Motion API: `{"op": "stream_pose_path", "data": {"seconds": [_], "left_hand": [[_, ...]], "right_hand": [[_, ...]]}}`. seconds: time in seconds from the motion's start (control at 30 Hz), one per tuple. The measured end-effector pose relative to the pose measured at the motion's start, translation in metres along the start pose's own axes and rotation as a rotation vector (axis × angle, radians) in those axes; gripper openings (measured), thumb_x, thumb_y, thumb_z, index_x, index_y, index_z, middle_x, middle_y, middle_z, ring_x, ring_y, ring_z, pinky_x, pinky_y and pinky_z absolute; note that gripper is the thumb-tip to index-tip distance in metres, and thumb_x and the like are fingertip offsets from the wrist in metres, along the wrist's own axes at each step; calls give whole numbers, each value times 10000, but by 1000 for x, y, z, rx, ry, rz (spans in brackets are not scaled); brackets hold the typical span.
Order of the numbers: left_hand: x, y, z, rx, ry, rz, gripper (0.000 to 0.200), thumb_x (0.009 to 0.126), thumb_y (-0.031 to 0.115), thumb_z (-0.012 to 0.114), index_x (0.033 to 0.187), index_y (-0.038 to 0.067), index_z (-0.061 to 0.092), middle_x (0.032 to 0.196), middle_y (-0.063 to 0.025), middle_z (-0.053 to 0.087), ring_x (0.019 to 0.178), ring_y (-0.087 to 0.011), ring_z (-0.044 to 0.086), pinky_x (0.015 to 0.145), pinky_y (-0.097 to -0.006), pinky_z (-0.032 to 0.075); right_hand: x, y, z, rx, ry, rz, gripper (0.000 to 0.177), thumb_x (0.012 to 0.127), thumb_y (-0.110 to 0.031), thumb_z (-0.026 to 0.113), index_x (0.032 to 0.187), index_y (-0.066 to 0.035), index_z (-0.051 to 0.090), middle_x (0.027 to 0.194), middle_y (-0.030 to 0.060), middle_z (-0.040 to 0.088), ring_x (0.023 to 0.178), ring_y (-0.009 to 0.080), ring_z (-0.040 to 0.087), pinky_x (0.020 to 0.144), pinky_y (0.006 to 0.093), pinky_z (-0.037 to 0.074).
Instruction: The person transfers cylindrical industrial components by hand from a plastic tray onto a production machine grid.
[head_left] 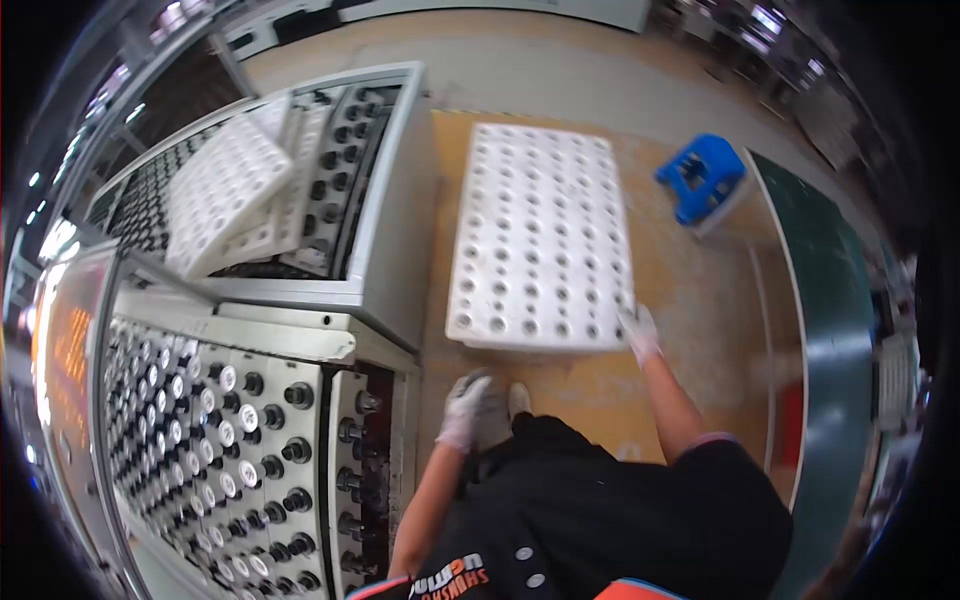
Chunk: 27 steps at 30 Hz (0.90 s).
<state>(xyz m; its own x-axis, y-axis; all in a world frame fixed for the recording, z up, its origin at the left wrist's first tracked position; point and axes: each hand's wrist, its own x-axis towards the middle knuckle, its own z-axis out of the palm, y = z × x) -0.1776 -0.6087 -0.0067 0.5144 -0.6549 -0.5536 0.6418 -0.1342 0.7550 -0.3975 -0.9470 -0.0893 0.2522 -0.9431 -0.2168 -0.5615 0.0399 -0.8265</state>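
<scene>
A large white foam tray (pixel 545 235) with rows of round holes lies in front of me, long side pointing away. My right hand (pixel 640 330), in a white glove, is at the tray's near right corner, its fingers closed on the edge. The underside of that grip is hidden. My left hand (pixel 465 405), also gloved, hangs apart from the tray below its near left corner. Its fingers are loosely bent and slightly apart, with nothing visible in them.
To the left, a grey-framed machine (pixel 395 190) carries tilted white foam trays (pixel 225 185). Nearer stands a panel (pixel 215 440) with rows of black fittings and white round pieces. A blue stool (pixel 703 178) is at the right, beside a dark green table (pixel 835 340).
</scene>
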Motion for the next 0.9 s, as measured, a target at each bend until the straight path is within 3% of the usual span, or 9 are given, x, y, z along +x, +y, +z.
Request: {"op": "stream_pose_path", "data": {"seconds": [0.1, 0.2, 0.27, 0.5, 0.57, 0.63, 0.7, 0.8, 0.9], "left_hand": [[87, -49, 32, -131, -172, -170, 145, 895, 228, 630, 973, 107, 619, 813, 26, 597, 683, -150, 569, 566, -277, 469], [86, -16, 72, 19, -121, -413, 646, 830, 443, 684, 1271, 24, 470, 1213, -155, 541, 1104, -322, 562, 868, -442, 482], [78, 1, 79, -59, -199, -498, 649, 859, 433, 652, 1316, 30, 429, 1288, -150, 507, 1159, -311, 526, 921, -458, 461], [71, 53, 94, -843, -52, 143, 577, 927, 344, 563, 1388, 83, 334, 1361, -98, 445, 1246, -248, 443, 1032, -426, 397], [32, 131, 88, -808, 31, 365, 463, 920, 192, 562, 1339, 93, 393, 1274, -78, 511, 1152, -218, 513, 985, -419, 435], [27, 178, 46, -658, -73, 547, 602, 920, 428, 540, 1383, 98, 343, 1336, -89, 446, 1208, -252, 452, 1018, -438, 402], [30, 224, -4, -434, 255, 822, 568, 945, 462, 476, 1339, 61, 398, 1293, -103, 491, 1198, -258, 474, 1011, -413, 400], [48, 337, -137, -307, 20, 863, 501, 974, 386, 448, 1336, 41, 412, 1278, -170, 507, 1164, -243, 507, 1017, -420, 398], [49, 425, -177, -409, 405, 650, 659, 909, 480, 514, 1366, 34, 351, 1394, -186, 385, 1214, -318, 474, 1027, -441, 387]], "right_hand": [[-14, -33, -17, -110, -40, -39, 530, 818, -326, 633, 1248, -32, 538, 1198, 146, 604, 1116, 269, 563, 959, 352, 415], [-15, -55, -25, 266, -61, -15, 439, 823, -140, 592, 1232, 7, 534, 1142, 98, 610, 1040, 193, 572, 902, 307, 444], [-37, -105, -37, 547, -147, 88, 452, 797, -21, 542, 1245, 29, 515, 1127, 82, 589, 1008, 158, 557, 871, 276, 451], [-73, -239, -8, 489, -334, -256, 541, 818, -33, 492, 1341, 61, 390, 1226, 108, 534, 1078, 177, 537, 907, 281, 436], [-76, -283, 18, 458, -439, -328, 567, 828, -46, 501, 1365, 67, 359, 1303, 118, 476, 1131, 176, 490, 949, 292, 407], [-76, -292, 47, 685, -687, -295, 561, 863, -59, 541, 1390, 9, 361, 1290, 85, 492, 1042, 146, 525, 885, 289, 450], [-83, -313, 63, 567, -723, -793, 543, 869, -63, 559, 1385, -26, 394, 1254, 86, 514, 1024, 168, 537, 890, 305, 451], [-107, -298, 67, 377, -768, -772, 483, 838, -84, 612, 1305, -40, 496, 1140, 108, 562, 1012, 190, 559, 882, 307, 459], [-125, -252, 60, 57, -619, -567, 349, 831, -124, 611, 1174, -63, 587, 1025, 114, 605, 1005, 225, 581, 880, 331, 462]]}}
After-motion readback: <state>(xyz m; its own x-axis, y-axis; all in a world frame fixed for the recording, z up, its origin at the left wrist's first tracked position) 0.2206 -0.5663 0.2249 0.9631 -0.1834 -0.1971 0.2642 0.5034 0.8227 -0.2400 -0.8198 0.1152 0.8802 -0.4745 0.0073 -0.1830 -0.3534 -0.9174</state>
